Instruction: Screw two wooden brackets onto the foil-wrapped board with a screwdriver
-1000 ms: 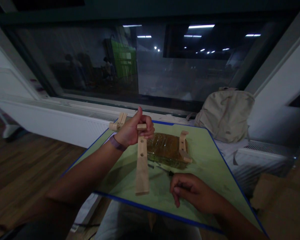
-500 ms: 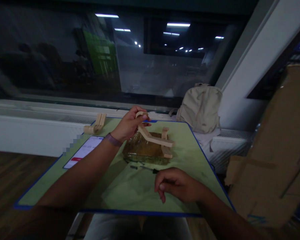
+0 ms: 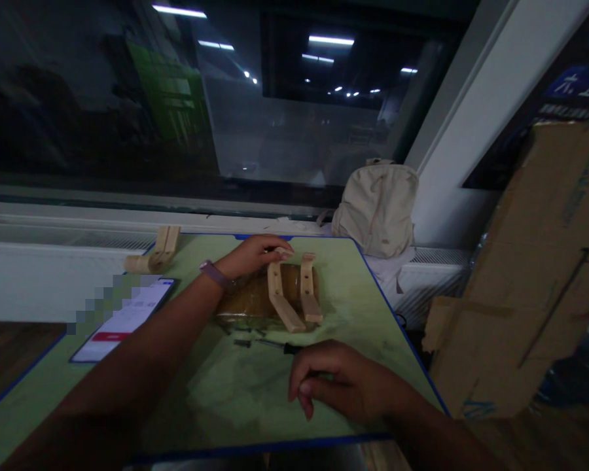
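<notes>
My left hand is closed on the curled far end of a bent wooden piece with holes in it. This piece is over a brown package wrapped in shiny tape. Beside it, on the right, a second bent wooden piece with holes rests on the package. My right hand hovers or rests near the front of the table, fingers curled in, nothing visible in them. Just beyond its knuckles lies a screwdriver, its dark handle partly hidden by the hand. Several dark screws lie left of the screwdriver tip.
A phone with a lit screen lies at the left on the green tabletop. More bent wooden pieces stand at the far left corner. Past the right corner are a beige backpack and a large cardboard box.
My left hand has lowered the wooden piece onto or just above the package and turned it roughly parallel to the second one. My right hand keeps its curled pose. The view has shifted right.
</notes>
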`<state>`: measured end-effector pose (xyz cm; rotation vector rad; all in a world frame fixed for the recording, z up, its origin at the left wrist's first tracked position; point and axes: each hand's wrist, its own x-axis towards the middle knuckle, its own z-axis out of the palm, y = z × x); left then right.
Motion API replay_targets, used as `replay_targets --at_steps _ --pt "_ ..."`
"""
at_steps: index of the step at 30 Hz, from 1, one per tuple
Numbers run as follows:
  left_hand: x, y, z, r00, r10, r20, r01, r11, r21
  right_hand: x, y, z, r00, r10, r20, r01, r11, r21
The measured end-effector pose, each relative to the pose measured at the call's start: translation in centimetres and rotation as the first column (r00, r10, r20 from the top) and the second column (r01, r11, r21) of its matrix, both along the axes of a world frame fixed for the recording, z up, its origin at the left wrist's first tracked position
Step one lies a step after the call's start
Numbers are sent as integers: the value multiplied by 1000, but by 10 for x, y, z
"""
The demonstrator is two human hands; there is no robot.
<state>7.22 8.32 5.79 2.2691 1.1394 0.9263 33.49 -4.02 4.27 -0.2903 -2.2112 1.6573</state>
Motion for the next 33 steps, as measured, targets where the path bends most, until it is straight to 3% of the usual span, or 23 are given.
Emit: replay_targets --at_steps 3,7,13,18,23,33 --pt "-10 2 -3 1000 1 26 3 988 -153 0 -3 5 1000 0 4 0 1000 15" --pt "-15 5 -9 997 81 7 -78 969 -233 1 -5 6 999 -10 -32 13 996 86" --pt "-9 8 -17 990 141 16 -136 973 -186 1 -4 6 999 14 -43 -9 993 121" --pt "-4 6 -17 996 90 -24 -93 984 -152 -2 -3 6 993 60 -99 -44 986 159" --pt "0 2 -13 999 12 -37 -18 989 -147 -2 -2 5 996 76 -48 -67 983 171" --pt "12 -5 -10 998 32 45 -25 987 -158 0 -1 4 998 52 18 -54 980 194"
